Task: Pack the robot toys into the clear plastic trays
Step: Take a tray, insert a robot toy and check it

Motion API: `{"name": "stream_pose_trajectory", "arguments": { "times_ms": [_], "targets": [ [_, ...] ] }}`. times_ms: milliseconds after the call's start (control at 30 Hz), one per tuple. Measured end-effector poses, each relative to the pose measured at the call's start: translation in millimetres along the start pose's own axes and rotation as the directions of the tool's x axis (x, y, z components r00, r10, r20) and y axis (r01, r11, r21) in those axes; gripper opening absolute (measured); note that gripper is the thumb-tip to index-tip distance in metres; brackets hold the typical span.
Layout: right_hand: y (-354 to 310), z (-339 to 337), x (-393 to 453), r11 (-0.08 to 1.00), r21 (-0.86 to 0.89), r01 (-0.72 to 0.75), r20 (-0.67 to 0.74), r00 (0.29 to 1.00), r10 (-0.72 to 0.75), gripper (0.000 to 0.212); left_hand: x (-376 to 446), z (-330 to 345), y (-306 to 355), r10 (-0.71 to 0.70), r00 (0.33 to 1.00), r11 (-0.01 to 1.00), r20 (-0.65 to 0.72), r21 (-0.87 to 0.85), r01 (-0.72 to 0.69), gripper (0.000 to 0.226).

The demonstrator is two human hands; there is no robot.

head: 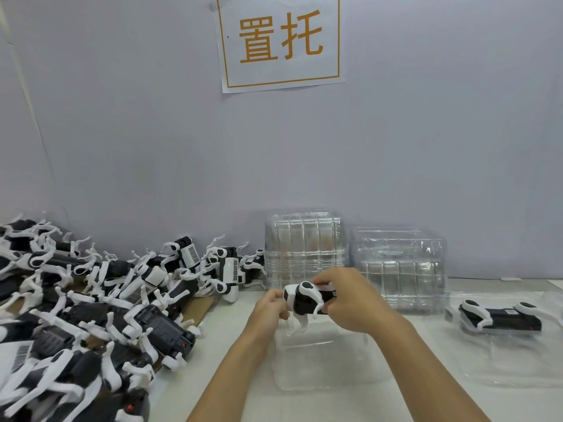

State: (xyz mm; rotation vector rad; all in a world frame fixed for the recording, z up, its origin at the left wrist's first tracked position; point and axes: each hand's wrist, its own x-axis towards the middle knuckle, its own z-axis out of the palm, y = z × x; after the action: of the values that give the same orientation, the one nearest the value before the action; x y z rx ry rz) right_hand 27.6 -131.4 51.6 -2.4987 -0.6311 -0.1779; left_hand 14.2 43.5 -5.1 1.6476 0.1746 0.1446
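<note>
Pale counter butted against a plain grey-lilac wall, with a white paper sign bearing two orange characters inside an orange border taped up high. Along the counter's left edge and into its back-left corner, heaped a tangle of black-and-white robot toys, glossy bodies with curved white legs poking every way, some showing barcode labels, partly lying on brown cardboard; the pile cut off by the left and bottom edges of the view. At the back edge, near the middle, stood two stacks of clear plastic trays, ribbed and glinting, the right stack lower and just beside the first.

Held above the counter's middle, one robot toy, black body, white head end and white legs hanging down. Left hand pinching its left end, grip clenched on the toy; right hand curled round its right end, grip likewise grasping it. Directly below, an empty clear tray, hard to make out against the counter, edges only faintly traced. Toward the right edge, another clear tray with a packed toy lying along its far end, possibly seated in a moulded pocket, though the transparent plastic blurred that. Both forearms bare, entering from the bottom edge.
</note>
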Motion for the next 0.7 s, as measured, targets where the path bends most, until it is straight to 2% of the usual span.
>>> {"name": "stream_pose_trajectory", "arguments": {
  "times_ms": [67,133,267,367,433,533,600,700],
  "targets": [
    [4.4,1.2,-0.1,0.999,0.022,-0.023,0.088,0.996,0.021,0.032,-1.8,-0.2,-0.2,0.005,1.000,1.000,0.014,0.000,-0.005,0.029],
    [7.7,4.1,-1.5,0.997,0.063,-0.037,0.117,0.993,0.030,0.035,-1.7,-0.5,-0.9,0.011,0.999,1.000,0.035,0.008,-0.011,0.037],
    [7.7,5.6,-1.9,0.996,0.091,0.011,0.018,1.000,-0.013,0.035,-1.7,0.5,-1.4,0.017,0.998,1.000,0.052,0.005,-0.017,0.038],
    [6.7,2.3,-1.5,0.997,0.064,0.048,-0.032,0.998,-0.046,0.033,-3.6,1.2,-0.3,0.027,0.999,0.999,0.044,0.026,-0.029,0.020],
    [7.4,-0.7,-1.3,0.997,0.044,0.062,-0.077,0.995,-0.059,0.038,-4.3,0.6,0.1,0.025,0.999,0.998,0.048,0.059,-0.028,0.018],
    [9.3,-5.9,-0.6,0.995,0.061,0.081,-0.144,0.987,-0.071,0.042,-9.9,-0.9,6.8,0.040,0.994,0.997,0.105,0.054,-0.046,0.043],
    [11.7,-9.5,0.3,0.991,0.096,0.092,-0.189,0.979,-0.073,0.043,-13.2,-2.9,13.8,0.091,0.984,0.994,0.155,0.041,-0.098,0.044],
    [12.2,-14.4,-1.4,0.973,0.198,0.117,-0.238,0.969,-0.068,0.055,-16.6,-6.7,20.9,0.159,0.964,0.981,0.215,0.071,-0.178,0.049]
  ]
}}
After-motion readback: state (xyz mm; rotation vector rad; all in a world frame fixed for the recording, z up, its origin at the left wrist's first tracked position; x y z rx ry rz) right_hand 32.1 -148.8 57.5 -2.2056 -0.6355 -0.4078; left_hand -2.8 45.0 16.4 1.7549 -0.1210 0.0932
